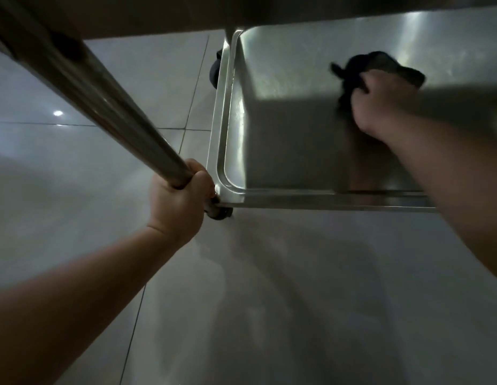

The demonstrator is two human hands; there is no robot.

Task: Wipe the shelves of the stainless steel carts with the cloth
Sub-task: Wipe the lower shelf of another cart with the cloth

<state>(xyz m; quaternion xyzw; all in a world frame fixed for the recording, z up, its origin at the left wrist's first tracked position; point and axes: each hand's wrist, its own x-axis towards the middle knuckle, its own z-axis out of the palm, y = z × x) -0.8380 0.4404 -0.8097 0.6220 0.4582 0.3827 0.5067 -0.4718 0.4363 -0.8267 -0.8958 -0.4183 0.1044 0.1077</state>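
Steel shelf (283, 151) | right hand (380, 104) grips cloth (361, 68) | left hand (177, 201) grips post (102, 98)

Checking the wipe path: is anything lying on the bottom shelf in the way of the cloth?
Nothing visible: the bottom shelf looks bare around the dark cloth that the right hand grips. Its right part is out of sight.

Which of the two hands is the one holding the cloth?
The right hand: it grips the dark cloth on the bottom shelf. The left hand grips the cart's post instead.
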